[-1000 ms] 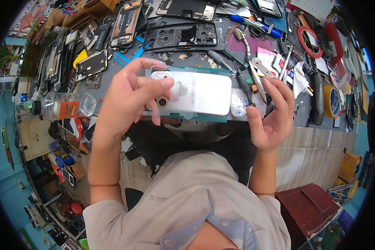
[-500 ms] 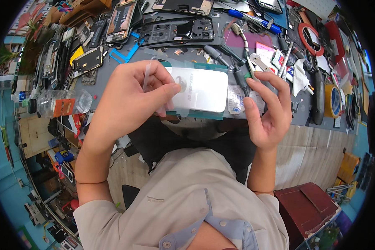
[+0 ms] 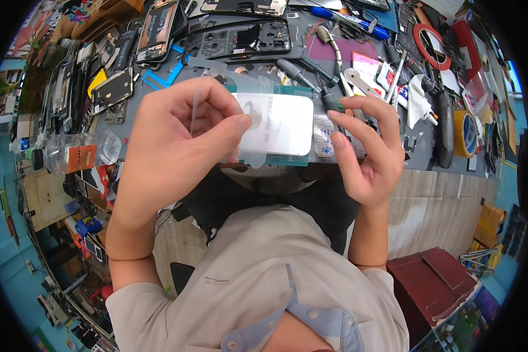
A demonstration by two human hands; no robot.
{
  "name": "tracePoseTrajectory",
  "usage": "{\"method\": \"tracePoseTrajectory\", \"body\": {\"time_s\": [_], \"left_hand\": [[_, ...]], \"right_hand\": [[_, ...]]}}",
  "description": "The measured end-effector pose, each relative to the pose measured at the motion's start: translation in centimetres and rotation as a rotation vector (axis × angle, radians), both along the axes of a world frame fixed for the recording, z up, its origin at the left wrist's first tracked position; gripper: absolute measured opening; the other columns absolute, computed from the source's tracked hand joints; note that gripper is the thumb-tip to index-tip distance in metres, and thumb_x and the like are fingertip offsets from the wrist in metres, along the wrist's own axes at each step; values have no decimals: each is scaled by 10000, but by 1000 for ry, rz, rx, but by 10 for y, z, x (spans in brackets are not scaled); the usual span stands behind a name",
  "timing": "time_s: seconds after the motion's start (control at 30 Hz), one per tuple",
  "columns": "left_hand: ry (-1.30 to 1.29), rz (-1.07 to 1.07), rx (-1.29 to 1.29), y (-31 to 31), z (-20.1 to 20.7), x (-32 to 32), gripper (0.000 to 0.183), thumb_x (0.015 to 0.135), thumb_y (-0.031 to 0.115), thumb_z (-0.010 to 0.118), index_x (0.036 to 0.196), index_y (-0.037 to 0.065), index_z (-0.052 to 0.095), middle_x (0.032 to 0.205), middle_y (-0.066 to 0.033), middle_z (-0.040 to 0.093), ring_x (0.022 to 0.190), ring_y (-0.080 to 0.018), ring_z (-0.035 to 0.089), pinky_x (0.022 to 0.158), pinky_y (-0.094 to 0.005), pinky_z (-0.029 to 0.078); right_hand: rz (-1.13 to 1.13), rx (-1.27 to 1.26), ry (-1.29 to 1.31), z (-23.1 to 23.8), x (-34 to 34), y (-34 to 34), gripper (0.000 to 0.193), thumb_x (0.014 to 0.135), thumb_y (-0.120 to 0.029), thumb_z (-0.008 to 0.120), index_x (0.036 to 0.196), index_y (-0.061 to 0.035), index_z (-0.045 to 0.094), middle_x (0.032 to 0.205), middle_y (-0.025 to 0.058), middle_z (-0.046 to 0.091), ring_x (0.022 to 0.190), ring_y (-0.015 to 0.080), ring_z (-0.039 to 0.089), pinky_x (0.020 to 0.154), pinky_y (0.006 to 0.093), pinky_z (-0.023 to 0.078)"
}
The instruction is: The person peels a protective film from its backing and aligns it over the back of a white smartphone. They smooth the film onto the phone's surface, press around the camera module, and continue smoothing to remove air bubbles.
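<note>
A white rounded-corner panel, like a phone back (image 3: 296, 123), lies on a teal sheet (image 3: 302, 159) at the table's front edge. Over its left part spreads a translucent plastic film (image 3: 254, 154) with faint grey printing. My left hand (image 3: 188, 132) pinches that film between thumb and fingers, and some of it rises above the knuckles. The hand hides the panel's left end. To the right, my right hand (image 3: 369, 149) hovers with its fingers curved and apart, holding nothing. Below its fingertips lies a small printed label card (image 3: 324, 136), partly covered.
Behind the panel are a black phone frame (image 3: 234, 41), screwdrivers (image 3: 299, 73) and a blue marker (image 3: 334, 16). A yellow tape roll (image 3: 466, 134) stands at right. A clear bag with an orange label (image 3: 82, 158) lies at left. A dark red box (image 3: 434, 287) sits lower right.
The whole view has shifted slightly, with the bench things sliding left. Both hands and the panel keep nearly the same places relative to each other, and the left hand still pinches the film.
</note>
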State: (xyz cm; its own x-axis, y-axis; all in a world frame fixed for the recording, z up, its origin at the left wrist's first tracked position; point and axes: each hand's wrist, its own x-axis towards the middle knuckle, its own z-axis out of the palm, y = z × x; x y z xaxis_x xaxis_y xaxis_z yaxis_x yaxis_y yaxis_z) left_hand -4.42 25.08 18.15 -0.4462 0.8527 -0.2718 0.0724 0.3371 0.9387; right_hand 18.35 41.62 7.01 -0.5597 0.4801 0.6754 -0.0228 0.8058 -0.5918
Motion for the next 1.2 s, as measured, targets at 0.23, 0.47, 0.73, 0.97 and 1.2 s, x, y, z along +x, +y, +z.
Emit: {"method": "tracePoseTrajectory", "body": {"time_s": [0.23,0.47,0.73,0.97,1.2], "left_hand": [[-39,-23,93,2,-5,0,73,1026,15,765,1022,-18,700,834,-45,749,704,-111,723,671,-253,554],[-42,-43,111,3,-5,-1,81,1039,37,756,1035,-11,691,832,-53,748,709,-107,714,678,-253,548],[-62,-49,144,6,-4,4,84,1045,38,749,1036,-14,683,849,-57,747,716,-93,686,682,-244,516],[-52,-58,171,7,-2,6,90,1047,39,747,1041,-22,680,854,-63,745,727,-92,687,683,-247,514],[-50,-55,183,6,-2,7,85,1046,34,743,1041,-23,681,869,-68,747,730,-96,688,685,-247,518]], "right_hand": [[19,37,-17,1,0,1,292,799,-26,840,1091,-11,856,1209,163,771,989,313,657,975,465,551],[70,83,-55,6,1,3,330,753,-19,820,1077,-42,872,1203,153,778,1061,351,690,986,485,556],[82,123,-76,6,2,4,355,724,-33,809,1070,-63,884,1195,141,793,1089,368,692,1005,514,550],[108,114,-80,10,3,3,369,694,-52,801,1048,-82,900,1209,129,806,1094,358,697,1065,558,533],[104,133,-92,11,3,0,375,673,-42,800,1029,-99,902,1206,110,816,1095,329,706,1107,592,522]]}}
